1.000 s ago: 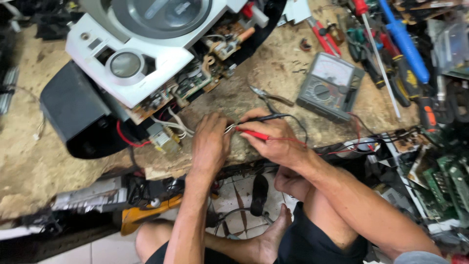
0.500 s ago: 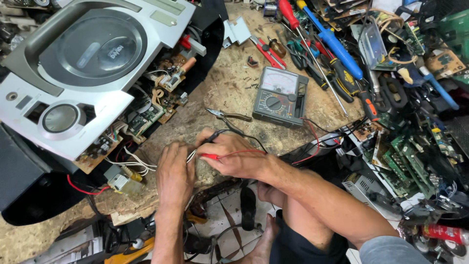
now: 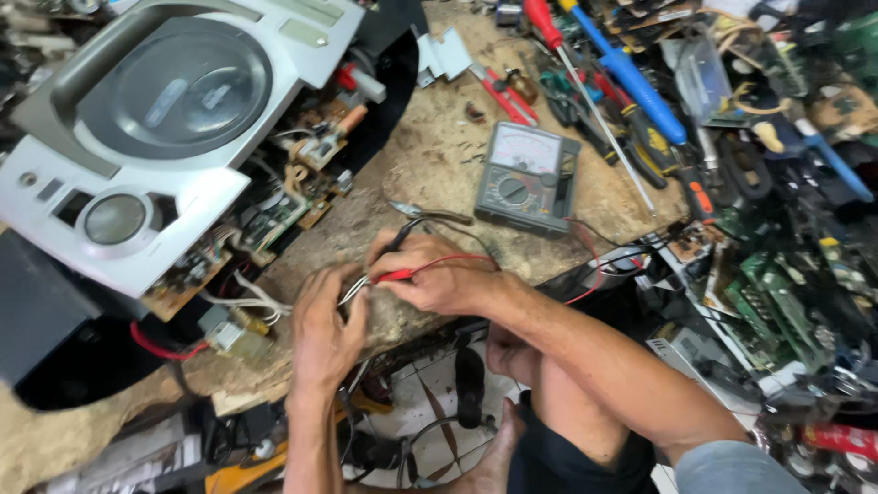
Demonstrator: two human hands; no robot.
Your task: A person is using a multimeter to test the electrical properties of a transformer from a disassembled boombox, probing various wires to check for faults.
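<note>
Red probe: pinched in the right hand [image 3: 439, 279] together with the black probe [image 3: 402, 236]; the red probe [image 3: 393, 274] points left toward the other hand, its red lead trailing right over the bench edge.
Right-hand fingers: pressed together around both probe handles; thumb hidden.
Left hand [image 3: 325, 325]: fingers curled at the bench edge, closed on something small that the metal tips [image 3: 352, 291] meet; what it is cannot be told.
Advice on grip: it would likely pay to keep fingertips behind the bare metal and rest both wrists on the worn wooden bench [image 3: 430, 174] for steadiness.
Advice on contact: the tips look close together, so keeping them from touching each other seems wise.
Leads: black and red wires run back toward the grey analogue multimeter [image 3: 526, 178], just beyond the hands; slack looks ample, snagging seems unlikely.
Meter: face up, dial toward the person, readable with a glance.
Opened stereo [image 3: 174, 119]: lies left, silver casing lifted, circuit boards and loose wires exposed near the left hand.
Far right: screwdrivers [image 3: 631, 78], pliers and green boards heaped, well apart.
</note>
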